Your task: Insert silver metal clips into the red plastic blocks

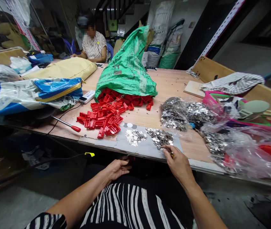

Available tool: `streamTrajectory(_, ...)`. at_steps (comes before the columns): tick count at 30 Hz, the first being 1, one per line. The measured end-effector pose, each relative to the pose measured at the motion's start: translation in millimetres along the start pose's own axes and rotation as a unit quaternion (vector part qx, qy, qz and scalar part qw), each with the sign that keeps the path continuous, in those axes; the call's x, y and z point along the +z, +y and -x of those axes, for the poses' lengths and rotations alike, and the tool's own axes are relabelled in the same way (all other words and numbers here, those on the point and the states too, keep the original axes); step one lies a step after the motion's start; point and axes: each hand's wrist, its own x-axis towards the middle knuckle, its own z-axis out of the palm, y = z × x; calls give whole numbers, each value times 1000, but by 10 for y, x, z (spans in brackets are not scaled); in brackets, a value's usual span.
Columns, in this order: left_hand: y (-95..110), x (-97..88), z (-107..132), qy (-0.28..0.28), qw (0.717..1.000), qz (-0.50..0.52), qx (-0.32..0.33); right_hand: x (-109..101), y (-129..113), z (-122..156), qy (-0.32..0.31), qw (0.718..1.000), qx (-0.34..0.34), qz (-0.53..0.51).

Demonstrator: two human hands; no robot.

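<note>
My left hand (pixel 118 168) is just below the table's front edge, its fingers curled around a mostly hidden red piece (pixel 131 157). At the edge of a pile of small metal pieces (pixel 160 137), my right hand (pixel 178 161) has thumb and index fingertip together. A bit of a yellow-and-dark thing (pixel 172 155) shows inside that hand; its kind is hidden. Whether the fingertips pinch a metal piece is too small to tell. Left of that pile is a second one of shinier flat metal pieces (pixel 135 137), both on a grey sheet (pixel 123 141).
Red plastic housings (pixel 102 119) spill from a green woven sack (pixel 128 73). Clear bags of metal parts (pixel 174 113) and a pink basket (pixel 211 98) stand right. A red-tipped lever (pixel 74 128) projects at left, near a white device (pixel 87 96). Another person (pixel 94 44) sits across the table.
</note>
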Motion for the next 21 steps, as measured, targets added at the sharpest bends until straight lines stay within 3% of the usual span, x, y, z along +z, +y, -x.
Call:
streamTrajectory(11,50,-31,64,35,999,-3,6,96,-91,-140,17,988,-9,151)
streamTrajectory(21,30,-16,59,55,998,6,4,119,-77,-211,-12,992,-14,126)
